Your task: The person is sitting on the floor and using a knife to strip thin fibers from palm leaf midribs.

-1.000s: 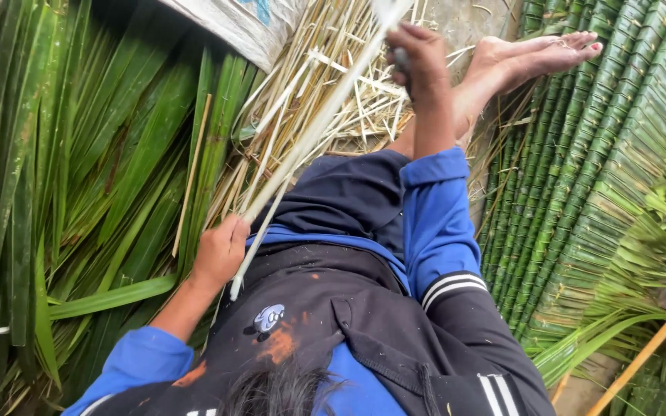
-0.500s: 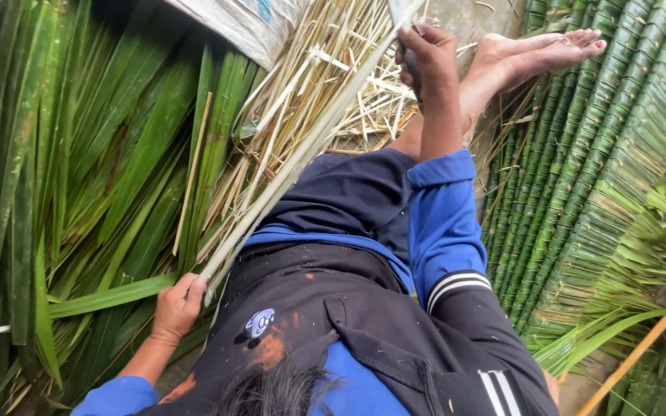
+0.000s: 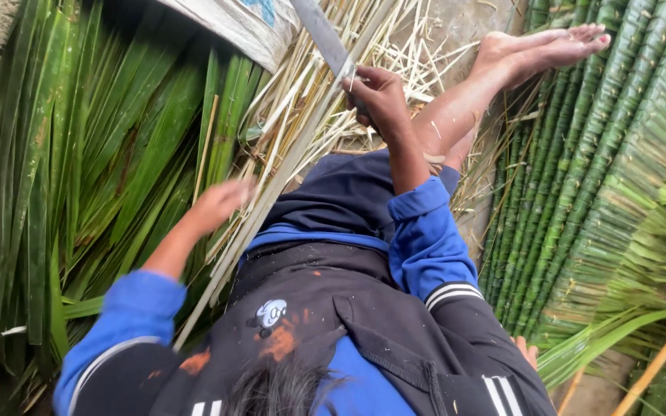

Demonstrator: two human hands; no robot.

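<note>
head view: only one camera here, looking straight down over the person's dark hair and blue-and-black jacket.
right hand: right hand sits up top, fingers curled tight together around the handle of a long knife. The grey blade runs up and to the left, away from the knuckles, and out past the top edge.
left hand: left hand is lower and off to the left, and it's motion-blurred. It's right against the long pale leaf rib, but I honestly can't tell if the fingers are wrapped on it or spread loose.
leaf rib: a long, thin, straw-coloured strip lying on a diagonal. It passes just beside the left fingers, climbs to the right-hand fingers where it meets the knife blade, and its lower end trails down-left below the left wrist.
under the right fingers: a messy pile of pale stripped ribs on the ground.
beyond the left fingers: flat green palm leaves fanned out to the left.
past the right fingers: a bare foot stretched out to the right, and further right a row of green fronds laid side by side.
above the knife: corner of a white woven sack.
</note>
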